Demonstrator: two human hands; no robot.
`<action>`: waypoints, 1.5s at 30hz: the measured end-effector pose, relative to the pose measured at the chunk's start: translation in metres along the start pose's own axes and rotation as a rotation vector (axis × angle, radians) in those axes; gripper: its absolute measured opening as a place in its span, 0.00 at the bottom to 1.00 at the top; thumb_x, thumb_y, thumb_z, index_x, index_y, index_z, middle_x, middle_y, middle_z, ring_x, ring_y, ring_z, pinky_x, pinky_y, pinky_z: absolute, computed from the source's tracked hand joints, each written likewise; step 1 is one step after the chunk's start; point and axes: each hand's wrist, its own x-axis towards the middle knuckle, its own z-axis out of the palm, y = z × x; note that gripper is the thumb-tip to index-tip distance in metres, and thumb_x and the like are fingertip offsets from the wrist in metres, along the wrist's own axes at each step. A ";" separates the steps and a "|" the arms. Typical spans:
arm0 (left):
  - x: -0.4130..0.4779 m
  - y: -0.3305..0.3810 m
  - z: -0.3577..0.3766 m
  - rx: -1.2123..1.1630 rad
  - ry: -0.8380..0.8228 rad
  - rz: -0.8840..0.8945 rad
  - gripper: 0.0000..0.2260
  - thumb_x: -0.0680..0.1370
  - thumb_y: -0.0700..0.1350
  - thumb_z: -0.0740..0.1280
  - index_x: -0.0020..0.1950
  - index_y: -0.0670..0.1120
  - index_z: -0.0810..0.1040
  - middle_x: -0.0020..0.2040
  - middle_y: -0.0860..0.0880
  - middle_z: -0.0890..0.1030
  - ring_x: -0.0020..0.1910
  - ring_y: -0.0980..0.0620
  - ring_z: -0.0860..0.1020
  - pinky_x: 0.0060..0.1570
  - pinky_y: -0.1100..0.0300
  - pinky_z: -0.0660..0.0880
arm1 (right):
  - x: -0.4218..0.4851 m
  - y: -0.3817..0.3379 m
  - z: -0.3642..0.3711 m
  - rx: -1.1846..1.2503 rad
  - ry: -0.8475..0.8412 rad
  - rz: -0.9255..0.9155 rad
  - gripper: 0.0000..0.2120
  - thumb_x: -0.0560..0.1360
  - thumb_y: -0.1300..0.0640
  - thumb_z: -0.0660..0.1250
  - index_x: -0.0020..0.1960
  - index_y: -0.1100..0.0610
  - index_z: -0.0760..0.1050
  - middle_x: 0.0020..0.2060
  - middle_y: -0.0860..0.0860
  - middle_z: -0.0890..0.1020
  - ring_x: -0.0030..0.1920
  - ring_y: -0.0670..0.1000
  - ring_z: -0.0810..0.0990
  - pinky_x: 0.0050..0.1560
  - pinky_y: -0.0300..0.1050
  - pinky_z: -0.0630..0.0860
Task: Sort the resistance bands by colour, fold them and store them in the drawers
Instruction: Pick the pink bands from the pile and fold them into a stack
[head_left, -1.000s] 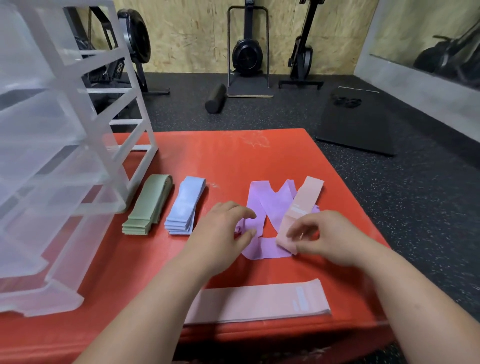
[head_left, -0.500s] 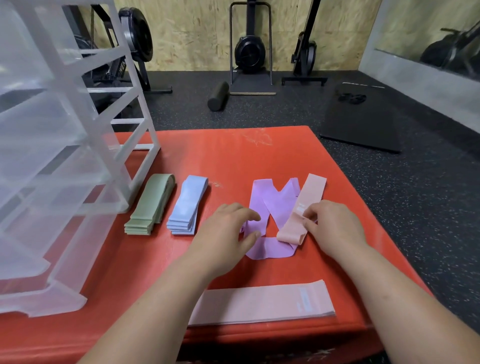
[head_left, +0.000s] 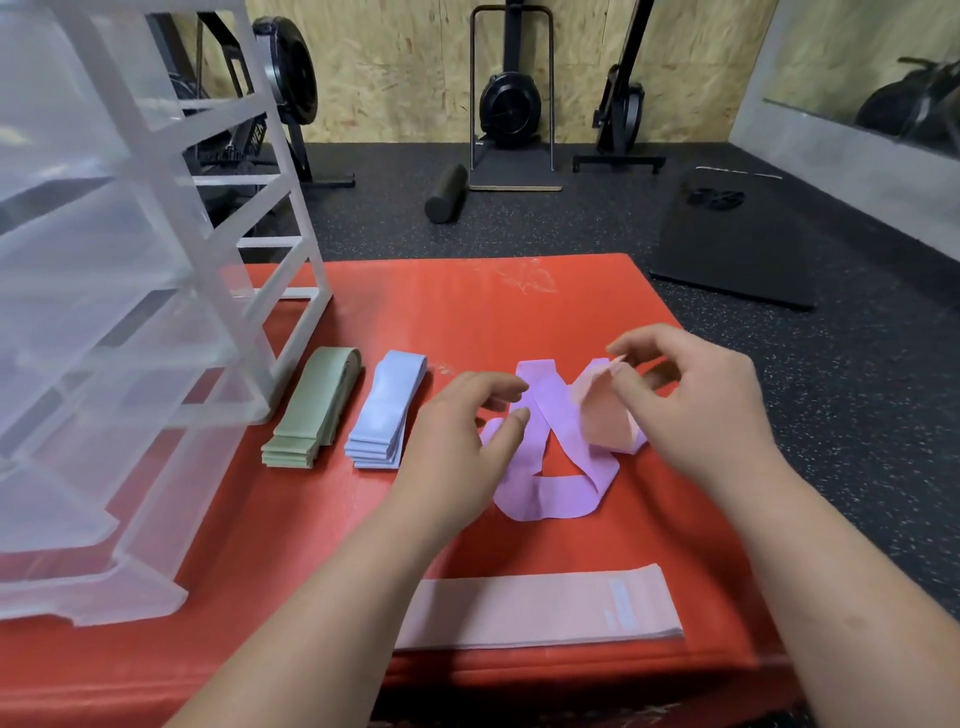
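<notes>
On the red mat (head_left: 467, 312): right hand (head_left: 696, 410) pinches the raised end of a pink band (head_left: 605, 415) lying partly over the loose purple band (head_left: 550, 499); left hand (head_left: 462, 431) sits at that band's left edge, fingers relaxed and gripping nothing. Folded green stack (head_left: 317, 410) and blue stack (head_left: 387, 415) lie beside the clear drawer unit (head_left: 156, 260). A flat pink band (head_left: 519, 613) lies at the near edge; its pale label (head_left: 621, 608) is unreadable.

Gym: rowing machines (head_left: 506, 104), rubber floor (head_left: 519, 223), foam roller (head_left: 445, 193).
</notes>
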 end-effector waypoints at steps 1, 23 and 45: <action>0.000 0.004 -0.001 -0.052 0.025 -0.024 0.09 0.82 0.45 0.71 0.61 0.54 0.83 0.55 0.61 0.83 0.56 0.61 0.81 0.54 0.64 0.77 | -0.001 -0.003 -0.002 0.042 -0.004 -0.004 0.02 0.75 0.54 0.73 0.46 0.46 0.83 0.41 0.40 0.85 0.41 0.42 0.83 0.47 0.41 0.77; 0.007 0.021 -0.007 -0.339 -0.078 -0.009 0.02 0.80 0.42 0.76 0.50 0.48 0.86 0.47 0.54 0.88 0.50 0.51 0.85 0.57 0.47 0.81 | -0.003 -0.019 0.003 0.521 -0.363 0.008 0.04 0.77 0.62 0.75 0.51 0.56 0.84 0.45 0.54 0.88 0.47 0.55 0.86 0.51 0.53 0.82; -0.020 -0.014 -0.083 0.145 -0.303 -0.120 0.06 0.76 0.47 0.80 0.46 0.53 0.84 0.41 0.54 0.85 0.40 0.50 0.83 0.43 0.49 0.81 | -0.034 0.032 -0.029 0.630 0.117 0.294 0.05 0.79 0.58 0.74 0.55 0.56 0.83 0.39 0.47 0.86 0.39 0.43 0.83 0.42 0.37 0.83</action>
